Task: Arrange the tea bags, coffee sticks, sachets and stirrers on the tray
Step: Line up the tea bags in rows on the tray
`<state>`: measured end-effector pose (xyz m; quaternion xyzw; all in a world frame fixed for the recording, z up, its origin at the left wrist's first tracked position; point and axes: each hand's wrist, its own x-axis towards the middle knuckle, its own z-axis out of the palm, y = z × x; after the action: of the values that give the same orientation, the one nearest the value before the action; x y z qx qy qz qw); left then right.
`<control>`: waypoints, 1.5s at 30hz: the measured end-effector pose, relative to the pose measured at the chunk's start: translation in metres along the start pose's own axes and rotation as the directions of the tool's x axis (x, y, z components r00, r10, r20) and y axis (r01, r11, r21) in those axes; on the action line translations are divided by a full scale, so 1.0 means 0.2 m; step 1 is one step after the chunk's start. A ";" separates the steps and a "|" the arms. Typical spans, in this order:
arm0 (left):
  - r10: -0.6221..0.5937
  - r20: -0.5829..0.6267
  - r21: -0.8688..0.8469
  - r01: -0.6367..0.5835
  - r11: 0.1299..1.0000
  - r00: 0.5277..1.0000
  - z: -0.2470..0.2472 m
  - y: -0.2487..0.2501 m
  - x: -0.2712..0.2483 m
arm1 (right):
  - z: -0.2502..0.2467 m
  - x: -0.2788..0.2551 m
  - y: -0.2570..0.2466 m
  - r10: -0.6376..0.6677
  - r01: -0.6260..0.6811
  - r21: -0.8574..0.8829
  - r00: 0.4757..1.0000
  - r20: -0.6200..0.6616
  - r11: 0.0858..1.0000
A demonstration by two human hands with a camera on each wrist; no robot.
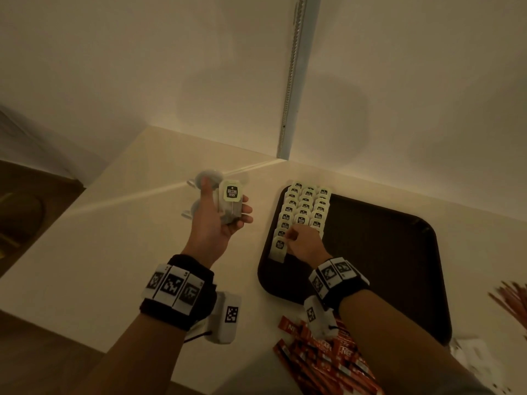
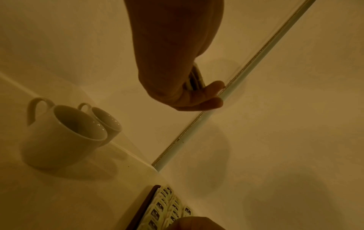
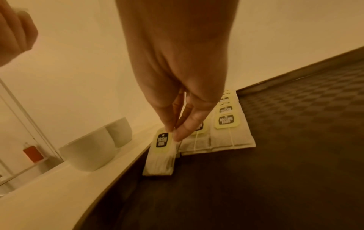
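Right hand (image 1: 303, 242) low over the tray (image 1: 399, 252), at the near end of the left-most tea-bag column; thumb and forefinger pinch the top edge of one bag (image 3: 160, 153) right beside its paper tag, grip pressed together on it, the bag's lower end resting on the tray floor. Laid rows (image 1: 306, 208) run in three overlapping columns toward 12 o'clock, filling the tray's 10 o'clock corner. Left hand (image 1: 221, 215), at 9 o'clock of the tray and clear of the table (image 1: 99, 252), holds a small stack of spare bags (image 1: 231, 206), fingers curled round them, top tag facing up. Judgement: bags are near weightless, soft and floppy, with thin paper that would tear if dragged; the string and tag swing loose. Best hold looks like the top seam or tag, a light pinch, then lay flat overlapping the one before. Coffee sticks (image 1: 322, 354) heaped at 6 o'clock, stirrers (image 1: 510, 300) at 3 o'clock, both off the tray. Two cups (image 2: 65, 135) stand behind the left hand.
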<state>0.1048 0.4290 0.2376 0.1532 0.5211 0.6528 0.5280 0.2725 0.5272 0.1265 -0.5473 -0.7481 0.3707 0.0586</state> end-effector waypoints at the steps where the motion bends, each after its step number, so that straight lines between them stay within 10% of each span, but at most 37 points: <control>1: -0.001 0.003 -0.002 0.001 1.000 1.000 0.00 0.00 0.00 | 0.00 0.00 0.00 0.007 -0.007 -0.010 1.000 -0.006 1.000; 7: -0.020 0.022 0.007 0.020 1.000 1.000 0.00 -0.01 0.01 | -0.04 0.03 -0.05 0.003 0.000 0.034 0.997 -0.082 0.999; 12: -0.028 0.039 0.030 0.026 0.999 0.999 0.06 -0.02 0.01 | -0.29 -0.12 -0.41 -0.318 0.386 0.385 0.920 -0.228 0.838; 27: 0.287 0.236 0.058 -0.308 0.950 0.928 0.20 0.03 -0.05 | -0.76 -0.32 -0.83 -0.673 0.716 0.148 0.695 -0.254 0.683; 45: 0.336 0.264 -0.088 -0.324 0.942 0.904 0.33 0.09 -0.13 | -0.88 -0.40 -0.90 -0.663 0.688 0.062 0.716 -0.218 0.723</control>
<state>0.1544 0.4430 0.2880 0.3170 0.3952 0.7158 0.4805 0.2504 0.5209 0.3898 -0.2614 -0.8600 0.3235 0.2955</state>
